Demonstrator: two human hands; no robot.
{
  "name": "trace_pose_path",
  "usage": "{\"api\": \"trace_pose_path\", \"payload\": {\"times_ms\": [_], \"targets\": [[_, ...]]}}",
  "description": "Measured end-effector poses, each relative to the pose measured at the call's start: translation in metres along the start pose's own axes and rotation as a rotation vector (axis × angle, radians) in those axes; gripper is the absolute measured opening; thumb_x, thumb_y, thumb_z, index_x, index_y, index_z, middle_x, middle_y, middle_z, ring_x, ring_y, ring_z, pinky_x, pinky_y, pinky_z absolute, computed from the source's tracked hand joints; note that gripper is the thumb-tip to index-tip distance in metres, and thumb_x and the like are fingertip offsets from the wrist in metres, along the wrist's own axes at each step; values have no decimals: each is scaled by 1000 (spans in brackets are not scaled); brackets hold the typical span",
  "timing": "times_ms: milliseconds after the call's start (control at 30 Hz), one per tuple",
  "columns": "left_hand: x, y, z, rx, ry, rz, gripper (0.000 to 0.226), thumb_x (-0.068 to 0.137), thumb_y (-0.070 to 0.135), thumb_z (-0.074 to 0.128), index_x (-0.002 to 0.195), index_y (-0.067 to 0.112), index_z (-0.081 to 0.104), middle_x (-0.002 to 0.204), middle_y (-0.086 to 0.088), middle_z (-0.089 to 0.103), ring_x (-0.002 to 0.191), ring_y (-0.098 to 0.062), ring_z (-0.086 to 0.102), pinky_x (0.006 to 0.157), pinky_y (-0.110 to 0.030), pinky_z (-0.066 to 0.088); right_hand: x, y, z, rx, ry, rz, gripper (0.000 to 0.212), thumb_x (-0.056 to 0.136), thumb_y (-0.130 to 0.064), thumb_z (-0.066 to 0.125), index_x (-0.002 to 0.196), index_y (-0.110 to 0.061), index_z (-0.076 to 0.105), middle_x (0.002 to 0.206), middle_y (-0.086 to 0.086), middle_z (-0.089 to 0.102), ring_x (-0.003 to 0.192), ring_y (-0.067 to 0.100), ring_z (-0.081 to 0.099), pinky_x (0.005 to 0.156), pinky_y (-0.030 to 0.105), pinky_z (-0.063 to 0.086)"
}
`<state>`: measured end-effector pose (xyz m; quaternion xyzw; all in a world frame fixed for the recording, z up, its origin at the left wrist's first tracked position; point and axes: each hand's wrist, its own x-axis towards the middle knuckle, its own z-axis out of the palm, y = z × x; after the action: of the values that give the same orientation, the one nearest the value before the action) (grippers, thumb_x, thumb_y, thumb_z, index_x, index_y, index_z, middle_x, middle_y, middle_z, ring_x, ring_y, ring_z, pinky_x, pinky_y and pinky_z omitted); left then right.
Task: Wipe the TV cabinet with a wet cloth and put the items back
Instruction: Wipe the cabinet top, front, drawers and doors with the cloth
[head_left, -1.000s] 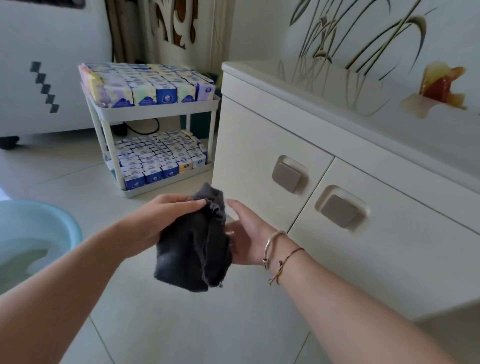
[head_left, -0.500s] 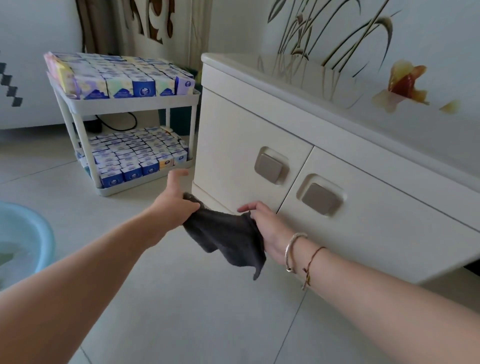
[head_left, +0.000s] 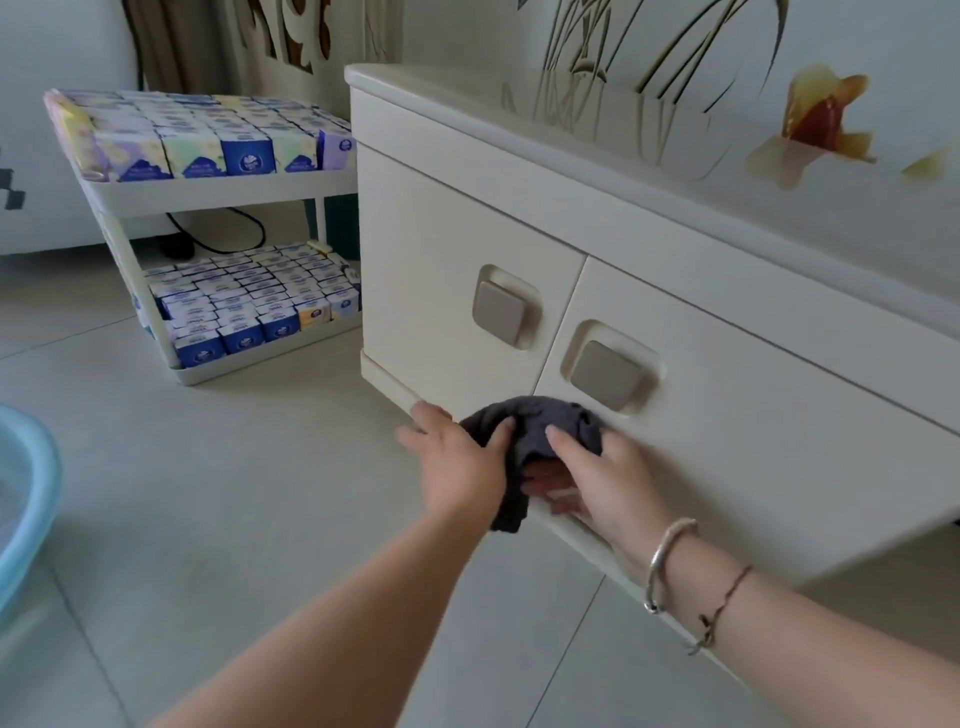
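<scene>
The cream wooden TV cabinet (head_left: 649, 270) fills the right of the frame. Low in the centre, against its doors, I bunch the dark grey cloth (head_left: 530, 423): my left hand (head_left: 460, 467) pinches its left edge, my right hand (head_left: 605, 478) grips its right side.

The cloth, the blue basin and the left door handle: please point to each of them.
cloth (head_left: 540, 418), head view, on its bunched top.
blue basin (head_left: 36, 499), head view, on its rim.
left door handle (head_left: 500, 310), head view, on its flat face.
</scene>
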<state>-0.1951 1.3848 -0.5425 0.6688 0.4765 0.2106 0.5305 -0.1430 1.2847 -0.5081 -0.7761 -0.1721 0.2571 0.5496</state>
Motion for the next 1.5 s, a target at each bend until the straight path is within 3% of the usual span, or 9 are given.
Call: {"api": "trace_pose_path", "payload": {"times_ms": [100,200,400,567,633,700,967,1300,1500], "targets": [[-3,-6,32,-454,-18,-130,39,86,23,64,102,15,29,109,-14,57,89,-24,59,73,-29,46,-3,8,-1,9,-21,-83,15,90,-19,58,102,-13,67,91,7,74,85,21,72,83,49,56],[-14,-20,43,-559,-65,-19,30,85,29,65,107,20,48,115,-3,58,103,-13,59,92,-37,50,-14,15,-14,-165,-84,-225,25,89,-13,58,108,-29,61,95,-6,73,89,6,69,86,34,55],[-29,4,54,-599,-119,162,66,82,8,55,133,46,41,156,5,23,140,-21,33,109,-46,38,-29,10,-34,-518,-6,-679,50,89,-20,47,137,-32,44,120,-20,53,110,-2,54,84,17,50],[-23,43,35,-706,62,102,19,78,18,64,67,33,64,122,-21,58,94,-33,64,78,-39,55,-26,-24,-28,-765,-33,-701,62,92,-27,28,150,-39,11,92,-7,59,69,9,58,63,33,52],[-16,49,31,-695,85,30,30,77,13,63,49,20,54,92,-34,47,61,-23,54,55,-25,42,-17,-39,-28,-817,-67,-569,68,93,-19,29,149,-43,1,75,2,64,60,20,63,60,39,54],[-13,52,26,-716,57,-42,34,75,5,60,45,14,46,68,-13,41,54,-18,34,49,-23,28,-13,-48,-25,-835,-66,-508,71,92,-16,32,149,-44,-2,73,6,64,57,25,63,58,40,56],[-11,60,16,-707,11,-168,19,73,1,55,54,2,52,61,-8,37,61,-21,31,55,-32,28,-18,-48,-33,-879,10,-639,66,87,-13,42,148,-33,27,53,-3,50,47,17,45,48,36,41],[-8,44,19,-666,78,-119,11,69,-5,47,61,-4,54,65,-9,35,69,-22,25,60,-30,22,-23,-40,-41,-892,91,-741,23,80,-7,53,95,-24,45,46,-7,38,45,20,42,39,28,32],[-19,47,25,-615,89,249,22,77,-3,58,67,16,63,114,-1,55,87,-6,58,64,-12,45,-13,-54,-35,-885,182,-895,17,80,-10,56,96,-17,56,62,-20,35,53,7,34,45,29,44]]}}
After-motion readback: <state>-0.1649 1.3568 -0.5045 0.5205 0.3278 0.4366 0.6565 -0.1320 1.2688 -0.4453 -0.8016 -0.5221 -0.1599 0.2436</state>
